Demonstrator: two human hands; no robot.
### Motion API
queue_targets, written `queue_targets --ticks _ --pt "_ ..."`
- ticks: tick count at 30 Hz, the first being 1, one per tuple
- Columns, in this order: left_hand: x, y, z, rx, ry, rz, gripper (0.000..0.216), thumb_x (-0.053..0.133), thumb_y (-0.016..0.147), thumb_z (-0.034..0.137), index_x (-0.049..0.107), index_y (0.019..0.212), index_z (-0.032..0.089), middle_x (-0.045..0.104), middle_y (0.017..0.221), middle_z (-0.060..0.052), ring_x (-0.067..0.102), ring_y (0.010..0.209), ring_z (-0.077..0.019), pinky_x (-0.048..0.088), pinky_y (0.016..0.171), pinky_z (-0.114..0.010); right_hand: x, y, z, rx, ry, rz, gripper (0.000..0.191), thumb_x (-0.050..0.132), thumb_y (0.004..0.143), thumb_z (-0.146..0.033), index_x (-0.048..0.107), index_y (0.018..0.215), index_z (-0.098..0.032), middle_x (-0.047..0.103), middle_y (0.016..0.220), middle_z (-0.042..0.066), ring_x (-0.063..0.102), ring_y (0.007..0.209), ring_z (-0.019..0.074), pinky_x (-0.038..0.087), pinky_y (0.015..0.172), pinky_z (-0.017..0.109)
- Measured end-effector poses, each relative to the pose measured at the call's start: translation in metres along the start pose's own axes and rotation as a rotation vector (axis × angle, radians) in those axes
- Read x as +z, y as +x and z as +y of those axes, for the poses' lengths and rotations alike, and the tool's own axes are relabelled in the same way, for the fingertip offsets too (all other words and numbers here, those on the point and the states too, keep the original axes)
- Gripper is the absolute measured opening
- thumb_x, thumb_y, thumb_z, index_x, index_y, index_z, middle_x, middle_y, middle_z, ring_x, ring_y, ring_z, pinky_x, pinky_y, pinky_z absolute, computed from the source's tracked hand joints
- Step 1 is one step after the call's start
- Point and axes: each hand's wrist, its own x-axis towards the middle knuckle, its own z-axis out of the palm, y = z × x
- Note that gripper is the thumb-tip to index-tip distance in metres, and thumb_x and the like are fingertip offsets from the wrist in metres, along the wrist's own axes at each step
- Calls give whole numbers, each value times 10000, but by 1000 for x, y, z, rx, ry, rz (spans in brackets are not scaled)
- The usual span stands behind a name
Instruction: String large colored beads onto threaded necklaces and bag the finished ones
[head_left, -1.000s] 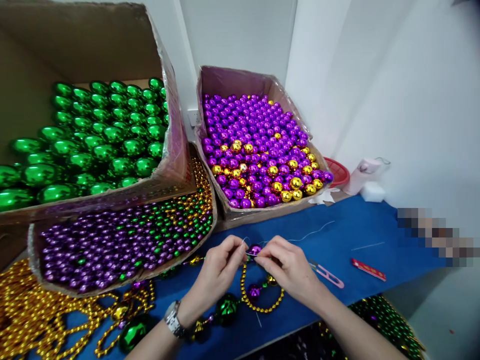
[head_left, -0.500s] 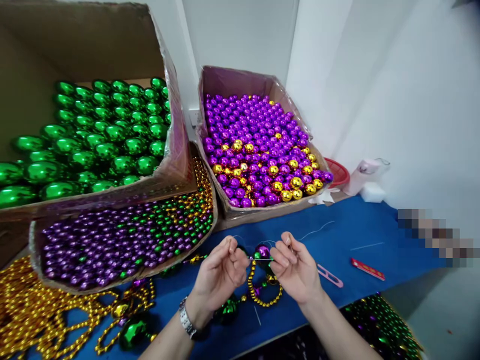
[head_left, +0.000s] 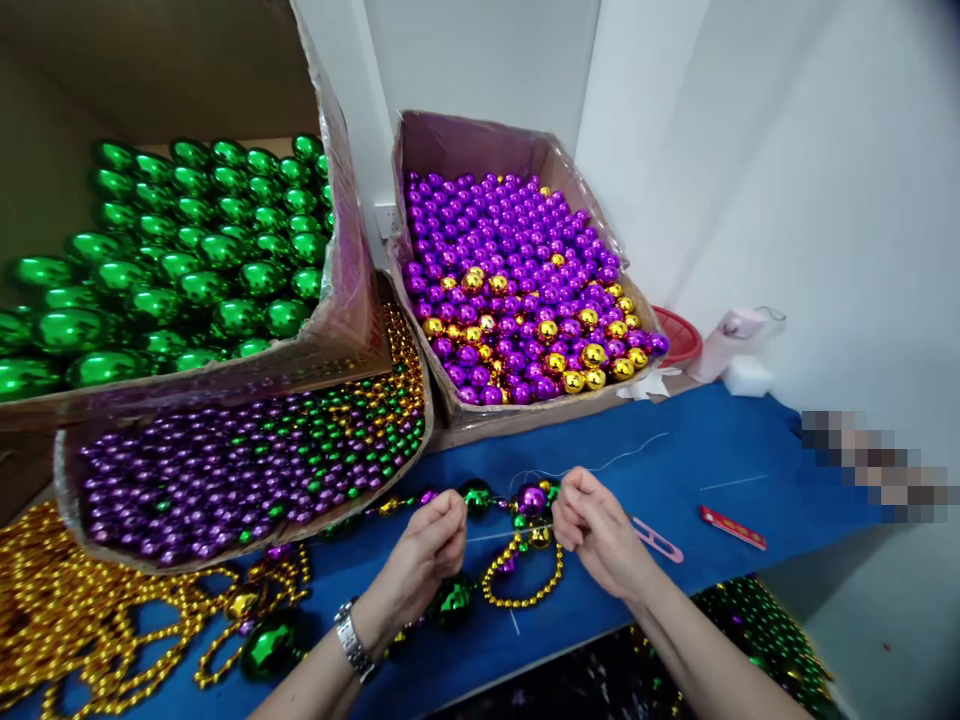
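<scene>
A pale thread (head_left: 504,534) runs straight and taut between my two closed hands. My left hand (head_left: 424,555), with a metal watch (head_left: 354,640) on its wrist, grips one end of that stretch in a fist. Fingers curled, my right hand (head_left: 596,530) holds the other end. Behind and below the thread lies a bead necklace on the blue cloth: a loop of small gold beads (head_left: 525,603), a large purple ball (head_left: 532,498) and green balls, one a dark green ball (head_left: 452,600) beside my left hand. A loose thread curls away behind my right hand.
Boxes of large green beads (head_left: 202,290), purple and gold balls (head_left: 502,250), and small mixed beads (head_left: 225,470) stand behind. Gold bead strands (head_left: 112,640) pile up at left. Pink scissors or a cutter (head_left: 660,540) and a red packet (head_left: 733,527) lie right. A blurred patch covers the far right.
My hands have moved farther apart, the left one leftward and both closing into tighter fists. The stretch of thread between them is longer, and more of the necklace shows. The view has shifted slightly.
</scene>
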Motion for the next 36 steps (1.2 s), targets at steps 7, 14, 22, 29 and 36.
queue_targets --ticks 7,14,22,29,36 --pt "38 -5 51 356 306 4 195 523 883 301 568 757 159 599 896 -46 408 575 -77 338 541 -206 19 -5 -32 -96 -697 -173 298 589 858 -255 537 1151 -242 412 558 -89 379 480 78 241 479 204" --pt "62 16 47 479 212 -1 171 536 867 275 613 762 165 632 979 -82 551 884 -199 440 786 -305 37 -9 -59 -319 -984 -161 236 370 965 -237 525 789 -210 518 668 -36 486 597 100 336 571 215" --pt "64 24 58 612 202 78 133 553 856 227 629 759 175 608 1107 -77 494 1109 -238 402 912 -332 36 -2 -52 -199 -971 -182 245 471 921 -238 501 1165 -244 487 578 -82 478 504 87 303 498 196" --pt "59 21 39 502 236 -89 159 505 892 274 604 989 197 588 1158 -86 523 1086 -237 415 924 -360 36 1 -59 -256 -924 -142 225 392 965 -260 573 845 -203 589 709 -34 542 635 99 361 582 203" --pt "69 21 3 406 480 -210 477 637 803 227 448 1242 221 553 1244 -97 529 1125 -241 405 975 -366 37 11 -82 -255 -755 -88 233 434 944 -317 577 811 -190 570 683 -26 526 611 97 393 575 205"
